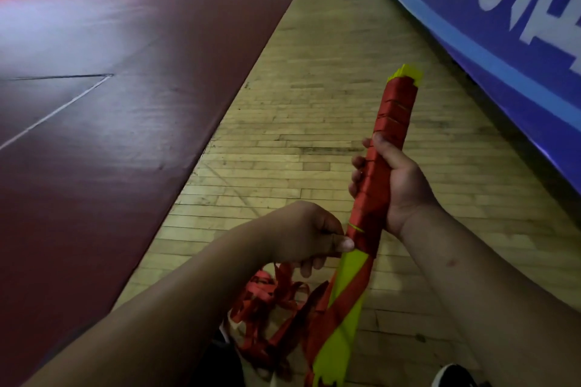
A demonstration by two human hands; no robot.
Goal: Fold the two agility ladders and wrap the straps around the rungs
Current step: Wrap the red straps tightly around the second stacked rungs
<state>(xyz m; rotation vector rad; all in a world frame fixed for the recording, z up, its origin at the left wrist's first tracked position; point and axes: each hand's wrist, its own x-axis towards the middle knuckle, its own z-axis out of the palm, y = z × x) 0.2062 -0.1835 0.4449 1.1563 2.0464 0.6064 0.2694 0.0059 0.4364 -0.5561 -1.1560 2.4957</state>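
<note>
A stack of yellow-green rungs (342, 333) stands nearly upright in front of me, its top end (405, 72) poking out. Red strap (393, 110) is wound tightly round the upper half of the bundle. My right hand (399, 185) grips the wrapped part at the middle. My left hand (301, 236) pinches the red strap against the bundle just below the wrapped section. A loose tangle of red strap (267, 295) hangs and lies beneath my left hand. Only one ladder bundle is in view.
I am over a wooden floor strip (314, 88). A dark red mat (125, 72) covers the floor to the left. A blue banner with white lettering (503, 25) runs along the right. A black shoe (452, 377) shows at the bottom right.
</note>
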